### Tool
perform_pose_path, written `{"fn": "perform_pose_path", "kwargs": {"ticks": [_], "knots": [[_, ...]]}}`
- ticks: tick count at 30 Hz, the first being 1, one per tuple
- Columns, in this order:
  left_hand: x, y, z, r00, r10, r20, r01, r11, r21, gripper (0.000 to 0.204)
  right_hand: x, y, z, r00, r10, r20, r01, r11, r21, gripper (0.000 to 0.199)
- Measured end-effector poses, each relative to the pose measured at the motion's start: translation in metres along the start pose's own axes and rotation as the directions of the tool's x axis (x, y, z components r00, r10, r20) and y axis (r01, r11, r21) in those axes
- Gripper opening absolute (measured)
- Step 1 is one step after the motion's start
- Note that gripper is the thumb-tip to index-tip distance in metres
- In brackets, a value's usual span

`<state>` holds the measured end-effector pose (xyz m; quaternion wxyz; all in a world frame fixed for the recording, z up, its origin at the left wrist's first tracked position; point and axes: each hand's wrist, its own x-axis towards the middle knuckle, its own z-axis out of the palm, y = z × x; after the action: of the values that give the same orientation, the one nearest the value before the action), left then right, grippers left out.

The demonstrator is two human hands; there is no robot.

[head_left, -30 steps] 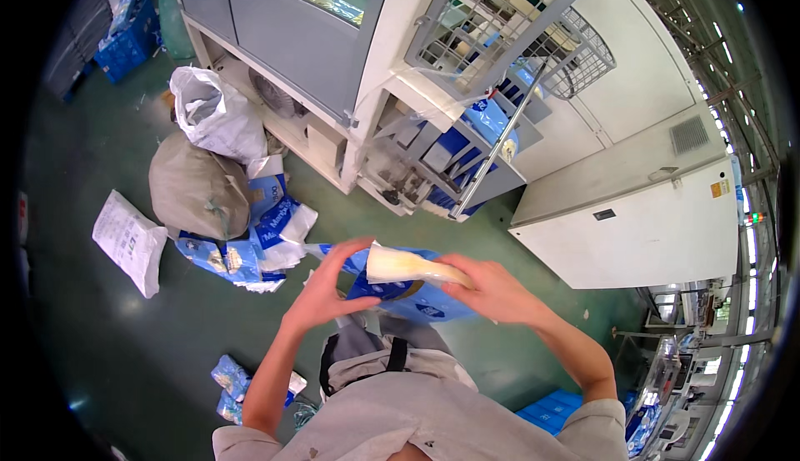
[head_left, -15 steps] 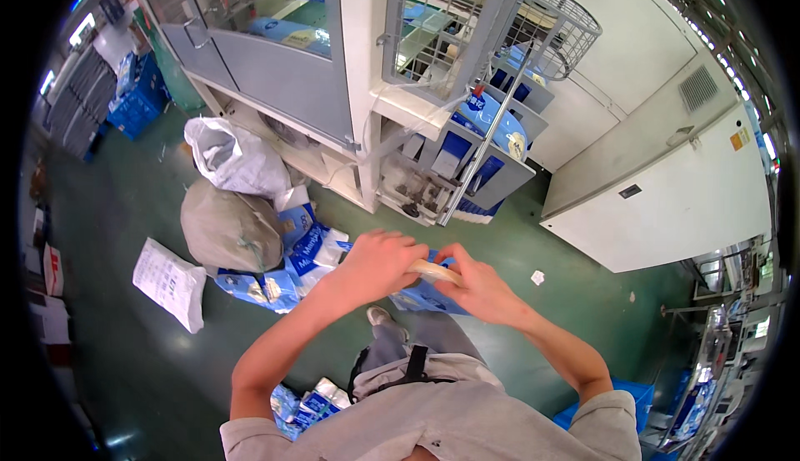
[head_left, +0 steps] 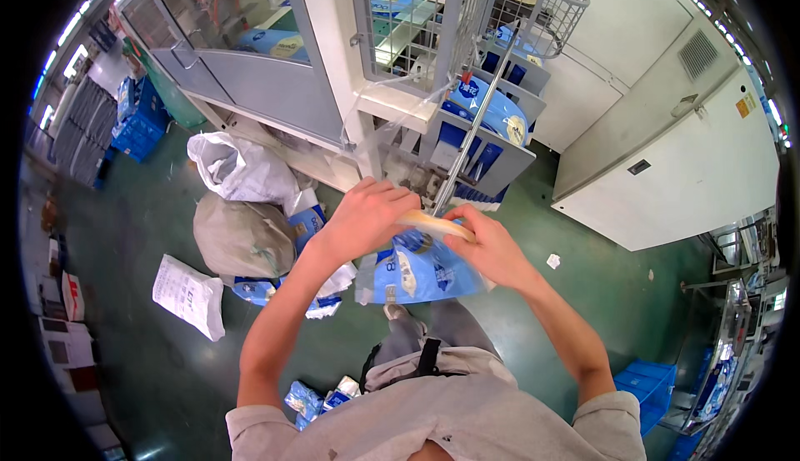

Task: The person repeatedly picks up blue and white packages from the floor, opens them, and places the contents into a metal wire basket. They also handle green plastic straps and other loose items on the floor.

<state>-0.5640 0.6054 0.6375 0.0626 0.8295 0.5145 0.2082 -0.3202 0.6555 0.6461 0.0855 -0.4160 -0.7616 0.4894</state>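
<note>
Both my hands grip a wad of blue printed plastic bags (head_left: 421,271) in front of my body. Its cream-coloured upper edge (head_left: 435,226) is thick and bowed, and the blue film hangs below it over my legs. At the left end my left hand (head_left: 367,211) is closed on that edge, knuckles up. My right hand (head_left: 487,244) pinches the right end with thumb and fingers. Just beyond my hands slants a metal rod (head_left: 479,123), beside a rack holding similar blue bags (head_left: 492,112).
A caged machine (head_left: 242,73) stands ahead, with a white cabinet (head_left: 667,152) to the right. At the left lie an open white sack (head_left: 242,169), a stuffed beige sack (head_left: 242,236) and a white package (head_left: 190,296). Blue packages (head_left: 312,398) and a blue crate (head_left: 646,390) are near me.
Both hands have risen away from my body with the bags. More of the hanging blue film shows, and my view has shifted slightly.
</note>
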Motion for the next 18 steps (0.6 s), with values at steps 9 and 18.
{"fn": "perform_pose_path", "kwargs": {"ticks": [9,18], "knots": [[-0.002,0.0,0.005,0.993,0.024,-0.119,-0.012,0.995,0.102,0.038,0.002,0.002,0.001,0.998,0.019,-0.052,-0.015,0.997,0.072,0.036],[0.012,-0.007,0.029,0.987,0.05,-0.155,-0.023,0.984,0.174,0.034,0.011,0.01,-0.002,0.983,-0.129,-0.127,0.098,0.969,-0.229,0.031]]}}
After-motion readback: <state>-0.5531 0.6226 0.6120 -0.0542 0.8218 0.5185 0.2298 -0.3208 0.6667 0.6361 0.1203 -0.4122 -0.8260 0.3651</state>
